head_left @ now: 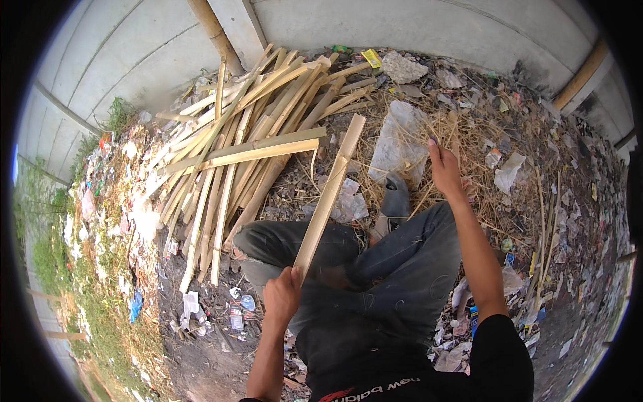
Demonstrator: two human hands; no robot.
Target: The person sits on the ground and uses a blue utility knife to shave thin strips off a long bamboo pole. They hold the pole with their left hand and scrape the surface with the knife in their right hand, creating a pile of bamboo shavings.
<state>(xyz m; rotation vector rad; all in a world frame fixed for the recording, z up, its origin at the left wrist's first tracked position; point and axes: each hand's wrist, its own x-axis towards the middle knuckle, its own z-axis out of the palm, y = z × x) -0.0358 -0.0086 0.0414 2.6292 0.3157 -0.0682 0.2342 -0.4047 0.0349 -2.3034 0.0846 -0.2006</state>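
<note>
left hand [281, 295] gripped the near end of a long pale split bamboo slat [328, 197] over the knees | right hand [444, 171] open, fingers spread, on dry straw [462, 134] | small yellow rectangular packet [371, 58] lay far, beyond the bamboo pile [234, 147]

Pale yellow bamboo slat [328, 194], tan slat pile [248, 141], grey trousers [402, 261], black shirt [429, 362].

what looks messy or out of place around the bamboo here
Litter: plastic scraps and wrappers lie all over the straw-strewn ground. The split bamboo pile is jumbled, slats crossing at angles. The left hand grips one slat; the right hand reaches out.
</note>
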